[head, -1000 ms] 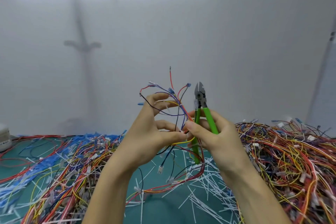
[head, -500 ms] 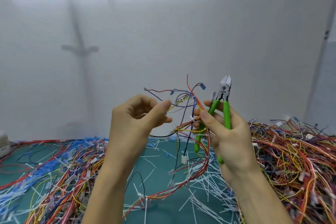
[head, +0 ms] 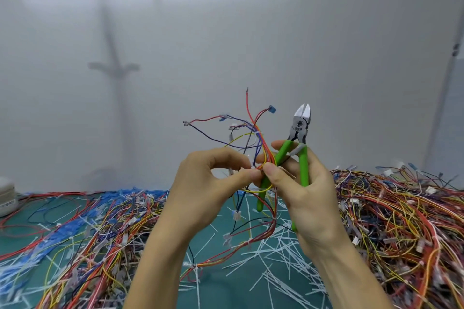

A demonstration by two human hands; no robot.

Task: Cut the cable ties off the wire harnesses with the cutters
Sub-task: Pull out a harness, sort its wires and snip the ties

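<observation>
Pinching left hand (head: 203, 188): your thumb and forefinger nip the wire harness (head: 258, 138) where its strands cross, with the other fingers loosely curled. I judge that a weak nip would let the thin strands slide out as you turn them.
Right hand (head: 308, 195): it is wrapped round the green cutters (head: 303, 160) while its thumb presses the same wires. Doing both jobs at once could let the tool twist in your palm.
Cutter blades: they are nearly together, pointing up and clear of the strands. Brought in blind they may bite a wire's insulation, and it is too small to tell whether a tie sits at the pinch.
Hanging tail: the harness droops to the tabletop (head: 226, 293) with a white cable tie (head: 196, 269) around it, and it could snag when lifted.
Tie offcuts (head: 276, 268): these scattered white strips could hide an uncut tie.
Right pile (head: 401, 221) and left pile (head: 88, 233): their loose loops lie near the tail and invite tangling.
</observation>
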